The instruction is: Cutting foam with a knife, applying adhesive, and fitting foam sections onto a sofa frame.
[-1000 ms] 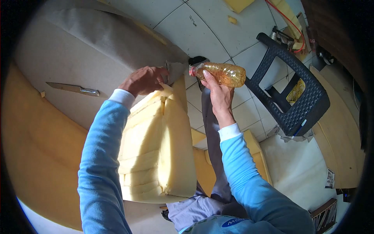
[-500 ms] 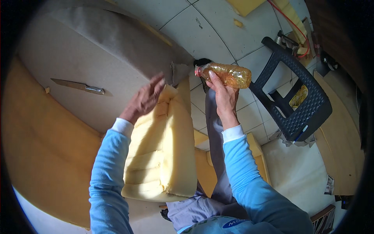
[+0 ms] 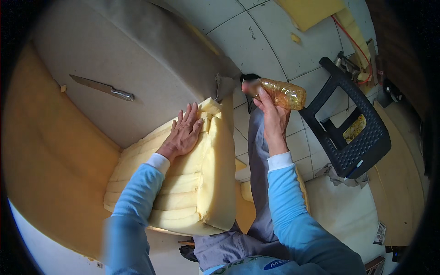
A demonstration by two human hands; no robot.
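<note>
My left hand [image 3: 183, 133] lies flat on a block of pale yellow foam [image 3: 176, 183], its fingers stretched toward the far end. Grooves run across the foam's top, and its right side bulges over the edge near my legs. In my right hand [image 3: 275, 117] is a clear plastic bottle [image 3: 288, 95] of amber colour, tipped on its side with its neck to the left. The fingers wrap round it from below and the thumb lies along it; the neck is blurred. A knife [image 3: 103, 87] with a metallic handle rests on the grey fabric [image 3: 133, 55] beyond the foam.
A curved orange-yellow foam wall [image 3: 50, 151] rises on the left. To the right, a black plastic stool [image 3: 362, 137] lies tipped on the tiled floor [image 3: 270, 41]. Behind it are a red hose [image 3: 350, 39], foam offcuts [image 3: 311, 13] and tools. A curved wooden board [image 3: 403, 183] is at far right.
My left hand has come down from above the foam and now lies on it. The bottle stays in my right hand. The whole view has shifted slightly.
</note>
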